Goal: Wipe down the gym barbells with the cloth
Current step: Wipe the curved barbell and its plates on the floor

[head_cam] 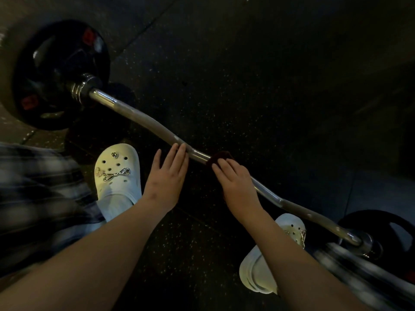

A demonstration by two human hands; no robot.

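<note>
Head view: the curved chrome barbell [148,122] with black plates runs from ten to four o'clock. The left hand [167,178] rests on it with straight fingers. The right hand [237,185] presses the dark maroon cloth [221,156] at mid-bar. Wiping looks underway, but which stretches are already clean I cannot tell.

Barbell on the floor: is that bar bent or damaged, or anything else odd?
Nothing stands out. The barbell has mirrored bends that look built in; both plates sit on its ends.
</note>
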